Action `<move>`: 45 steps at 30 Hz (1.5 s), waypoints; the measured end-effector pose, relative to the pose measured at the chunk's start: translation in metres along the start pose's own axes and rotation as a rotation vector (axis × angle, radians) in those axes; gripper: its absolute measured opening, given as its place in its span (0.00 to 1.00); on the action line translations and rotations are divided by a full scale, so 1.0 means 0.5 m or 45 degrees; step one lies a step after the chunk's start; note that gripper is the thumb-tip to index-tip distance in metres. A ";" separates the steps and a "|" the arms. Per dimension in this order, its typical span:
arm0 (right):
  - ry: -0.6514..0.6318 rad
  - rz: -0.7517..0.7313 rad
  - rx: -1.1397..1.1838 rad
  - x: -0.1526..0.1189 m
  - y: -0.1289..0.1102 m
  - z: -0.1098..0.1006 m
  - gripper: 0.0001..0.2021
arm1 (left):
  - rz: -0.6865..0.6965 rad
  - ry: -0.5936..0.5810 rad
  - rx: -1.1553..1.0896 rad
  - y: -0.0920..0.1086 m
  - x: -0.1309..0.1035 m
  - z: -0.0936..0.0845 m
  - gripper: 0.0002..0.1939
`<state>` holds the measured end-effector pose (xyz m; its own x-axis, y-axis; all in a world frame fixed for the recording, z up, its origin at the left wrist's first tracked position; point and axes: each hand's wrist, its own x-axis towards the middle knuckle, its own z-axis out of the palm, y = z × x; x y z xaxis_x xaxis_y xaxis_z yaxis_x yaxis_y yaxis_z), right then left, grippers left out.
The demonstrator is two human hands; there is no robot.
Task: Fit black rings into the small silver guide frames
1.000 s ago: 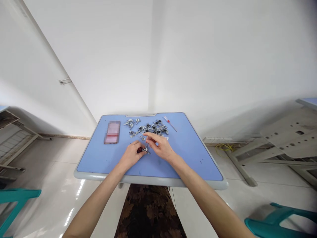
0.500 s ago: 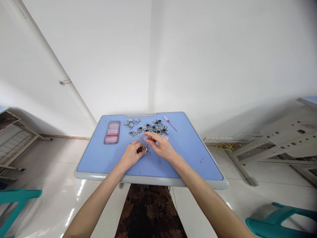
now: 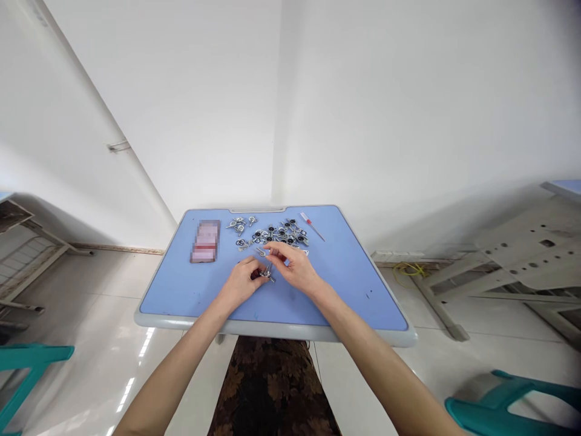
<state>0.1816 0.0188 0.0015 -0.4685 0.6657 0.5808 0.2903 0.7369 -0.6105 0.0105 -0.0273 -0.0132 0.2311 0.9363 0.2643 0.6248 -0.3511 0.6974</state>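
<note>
Fitting (image 3: 267,275) pinched in my left hand (image 3: 244,283): likely light, stiff; best held by body. Right hand (image 3: 295,266) narrow, contents unclear.

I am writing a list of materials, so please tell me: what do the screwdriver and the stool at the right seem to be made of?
Screwdriver: the thin grey shaft looks like metal; the clear and red grip is probably smooth plastic, as it seems see-through.

Stool: likely moulded plastic, with one even green colour and soft, rounded edges.
</note>
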 end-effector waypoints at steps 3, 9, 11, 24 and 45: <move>0.026 -0.021 -0.088 -0.002 0.001 -0.001 0.09 | 0.005 -0.006 0.010 0.000 0.000 0.000 0.02; -0.117 -0.035 0.035 -0.004 -0.009 -0.006 0.19 | -0.009 0.002 -0.010 0.001 0.000 0.000 0.03; -0.089 -0.010 0.036 -0.002 -0.008 -0.001 0.17 | -0.003 -0.002 -0.006 0.001 0.000 0.000 0.02; 0.142 0.095 -0.025 -0.002 0.009 0.015 0.13 | 0.006 -0.032 -0.023 0.003 -0.002 -0.009 0.01; 0.124 0.105 -0.041 0.015 0.021 0.012 0.15 | 0.067 -0.053 0.118 0.003 0.001 -0.004 0.03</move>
<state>0.1760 0.0309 -0.0036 -0.3589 0.7316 0.5796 0.3517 0.6812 -0.6421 0.0099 -0.0275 -0.0105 0.2951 0.9165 0.2701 0.6768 -0.4000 0.6180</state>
